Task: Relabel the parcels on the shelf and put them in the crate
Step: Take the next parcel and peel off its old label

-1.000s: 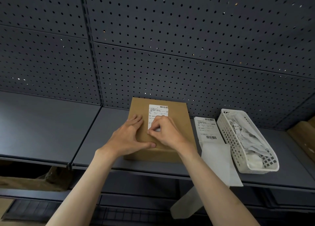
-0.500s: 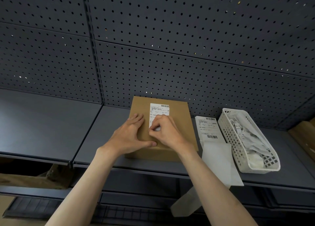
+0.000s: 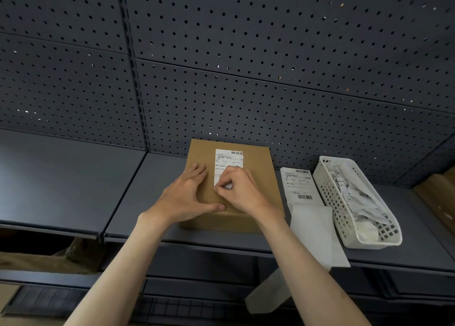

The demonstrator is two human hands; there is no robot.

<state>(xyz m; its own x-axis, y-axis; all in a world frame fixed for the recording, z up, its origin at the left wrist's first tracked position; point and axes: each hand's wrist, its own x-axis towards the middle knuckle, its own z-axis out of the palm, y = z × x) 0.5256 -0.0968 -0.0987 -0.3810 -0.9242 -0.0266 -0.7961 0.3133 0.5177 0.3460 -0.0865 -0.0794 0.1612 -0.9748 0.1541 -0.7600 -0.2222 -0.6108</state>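
Both hands work on a brown box [image 3: 256, 178] lying flat on the grey shelf [image 3: 152, 190], its long side running away toward the pegboard [image 3: 270, 79]. Left hand [image 3: 183, 197] presses flat, fingers straight; right hand [image 3: 240, 192] pinches the lower edge of the white label [image 3: 227, 160], which stands lengthwise.

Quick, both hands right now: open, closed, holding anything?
Left hand: open, fingers flat, pressing on the cardboard parcel.
Right hand: fingers curled, pinching the lower corner of the white label on the parcel.
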